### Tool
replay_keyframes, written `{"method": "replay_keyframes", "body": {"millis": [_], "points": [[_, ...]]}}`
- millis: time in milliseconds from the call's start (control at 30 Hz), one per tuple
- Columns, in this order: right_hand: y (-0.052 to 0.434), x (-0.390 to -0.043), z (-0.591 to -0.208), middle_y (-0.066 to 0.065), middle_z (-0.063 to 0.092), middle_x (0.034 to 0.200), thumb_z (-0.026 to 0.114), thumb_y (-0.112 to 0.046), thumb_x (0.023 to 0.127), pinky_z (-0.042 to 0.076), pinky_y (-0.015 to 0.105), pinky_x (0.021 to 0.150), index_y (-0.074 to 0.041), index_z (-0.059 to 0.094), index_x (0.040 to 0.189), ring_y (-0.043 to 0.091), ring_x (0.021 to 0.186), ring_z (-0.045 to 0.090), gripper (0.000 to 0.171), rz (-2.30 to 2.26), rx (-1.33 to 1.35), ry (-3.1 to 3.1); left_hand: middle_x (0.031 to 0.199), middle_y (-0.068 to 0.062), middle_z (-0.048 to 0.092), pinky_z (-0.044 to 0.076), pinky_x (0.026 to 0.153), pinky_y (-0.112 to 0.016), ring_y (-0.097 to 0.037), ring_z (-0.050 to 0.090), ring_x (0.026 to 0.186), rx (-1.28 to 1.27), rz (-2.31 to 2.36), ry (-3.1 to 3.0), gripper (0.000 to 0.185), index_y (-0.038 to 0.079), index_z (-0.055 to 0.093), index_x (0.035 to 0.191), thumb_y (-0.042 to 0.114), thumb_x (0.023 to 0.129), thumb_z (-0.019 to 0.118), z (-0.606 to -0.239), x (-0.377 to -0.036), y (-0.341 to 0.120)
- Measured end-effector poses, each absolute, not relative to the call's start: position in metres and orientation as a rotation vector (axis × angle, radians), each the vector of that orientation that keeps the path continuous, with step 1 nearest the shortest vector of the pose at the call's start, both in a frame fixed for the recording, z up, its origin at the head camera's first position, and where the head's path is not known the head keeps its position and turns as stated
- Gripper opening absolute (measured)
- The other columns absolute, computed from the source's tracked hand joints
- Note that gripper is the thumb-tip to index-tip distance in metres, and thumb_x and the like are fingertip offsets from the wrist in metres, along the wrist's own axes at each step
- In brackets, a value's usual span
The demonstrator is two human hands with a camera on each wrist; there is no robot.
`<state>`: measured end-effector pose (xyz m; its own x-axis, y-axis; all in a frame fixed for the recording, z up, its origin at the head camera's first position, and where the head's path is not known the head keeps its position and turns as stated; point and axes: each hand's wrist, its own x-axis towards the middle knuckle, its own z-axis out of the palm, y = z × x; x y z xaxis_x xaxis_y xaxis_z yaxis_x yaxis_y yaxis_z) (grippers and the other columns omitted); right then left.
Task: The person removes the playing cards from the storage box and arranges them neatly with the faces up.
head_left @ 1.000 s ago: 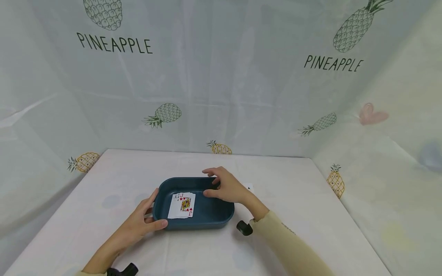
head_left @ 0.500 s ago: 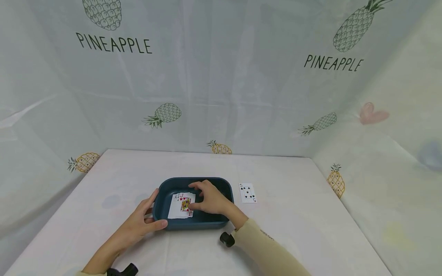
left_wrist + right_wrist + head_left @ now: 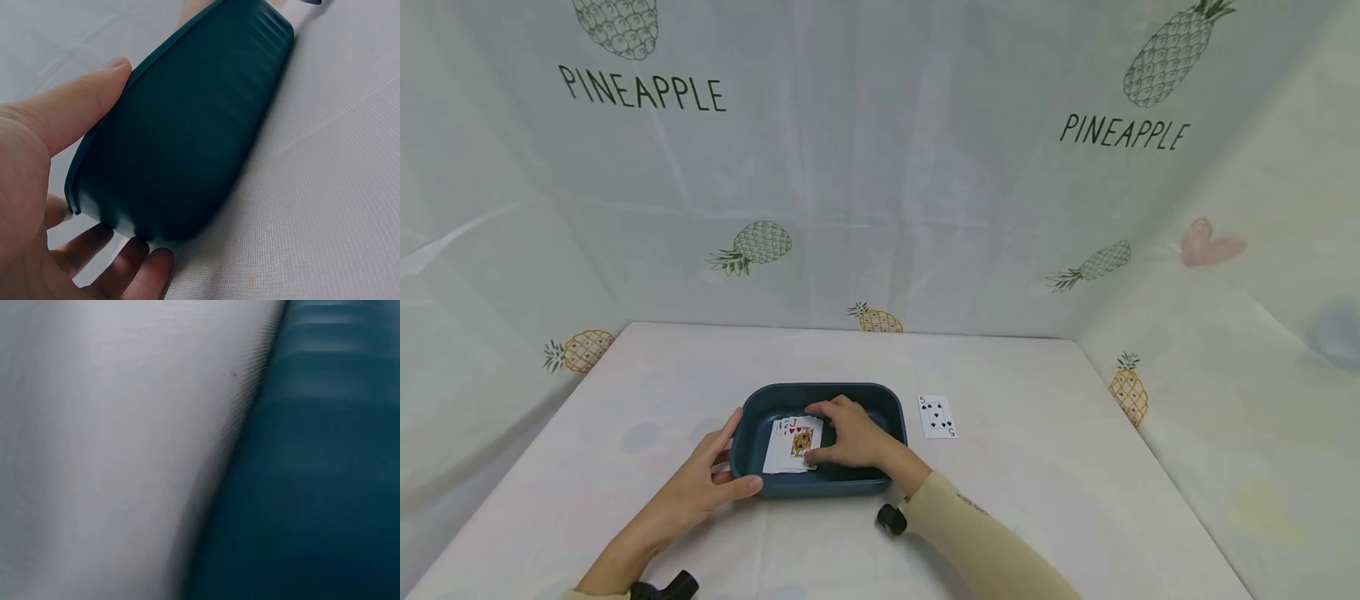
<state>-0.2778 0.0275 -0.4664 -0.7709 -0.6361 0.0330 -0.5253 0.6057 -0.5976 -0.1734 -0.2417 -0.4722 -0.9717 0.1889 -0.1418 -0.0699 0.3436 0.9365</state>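
The left hand, fingers curled, grips the tray by its left end. Inside lie cards, the right hand at their edge, thumb and fingers parted, hold unclear from here. Further right lies a 5.

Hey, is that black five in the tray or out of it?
Out: the five lies face up on the table, clear of the tray.

The white-covered table is occupied by a dark blue tray and, near it, a face-up five of spades.
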Motion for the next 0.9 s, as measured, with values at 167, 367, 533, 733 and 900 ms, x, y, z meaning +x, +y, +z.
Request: {"method": "replay_keyframes", "body": {"millis": [167, 367, 533, 733, 900], "points": [[0.0263, -0.2775, -0.4669, 0.008, 0.056, 0.139, 0.091, -0.039, 0.085, 0.047, 0.038, 0.104, -0.016, 0.059, 0.151, 0.019, 0.120, 0.049, 0.077, -0.813, -0.970, 2.673, 0.168, -0.024, 0.013, 0.058, 0.100, -0.036, -0.047, 0.050, 0.142, 0.102, 1.675, 2.377, 0.110, 0.028, 0.004, 0.173, 0.029, 0.095, 0.082, -0.4712, -0.1736, -0.2415], [0.0243, -0.2773, -0.4680, 0.006, 0.053, 0.142, 0.092, -0.041, 0.083, 0.046, 0.036, 0.104, -0.018, 0.058, 0.153, 0.018, 0.121, 0.048, 0.081, -0.744, -0.965, 2.683, 0.168, -0.023, 0.012, 0.057, 0.102, -0.037, -0.049, 0.044, 0.145, 0.112, 1.656, 2.389, 0.110, 0.028, 0.003, 0.173, 0.030, 0.096, 0.082, -0.4703, -0.1738, -0.2420], [0.0250, -0.2760, -0.4676, 0.006, 0.053, 0.142, 0.093, -0.037, 0.083, 0.046, 0.036, 0.104, -0.016, 0.058, 0.153, 0.019, 0.120, 0.048, 0.081, -0.742, -0.970, 2.682, 0.168, -0.023, 0.012, 0.057, 0.101, -0.038, -0.049, 0.046, 0.144, 0.109, 1.658, 2.386, 0.110, 0.028, 0.003, 0.173, 0.030, 0.096, 0.082, -0.4709, -0.1734, -0.2413], [0.0254, -0.2743, -0.4637, 0.007, 0.053, 0.140, 0.094, -0.036, 0.082, 0.045, 0.035, 0.104, -0.014, 0.058, 0.153, 0.019, 0.120, 0.048, 0.082, -0.749, -0.963, 2.672, 0.168, -0.024, 0.012, 0.058, 0.101, -0.039, -0.047, 0.050, 0.141, 0.099, 1.675, 2.373, 0.110, 0.028, 0.004, 0.173, 0.030, 0.096, 0.082, -0.4707, -0.1734, -0.2410], [0.0256, -0.2728, -0.4652, 0.005, 0.052, 0.133, 0.095, -0.035, 0.081, 0.043, 0.031, 0.098, -0.011, 0.059, 0.152, 0.016, 0.114, 0.046, 0.083, -0.765, -0.973, 2.663, 0.168, -0.024, 0.012, 0.058, 0.100, -0.040, -0.048, 0.049, 0.142, 0.095, 1.661, 2.385, 0.109, 0.028, 0.005, 0.173, 0.031, 0.095, 0.082, -0.4723, -0.1720, -0.2419]]}}
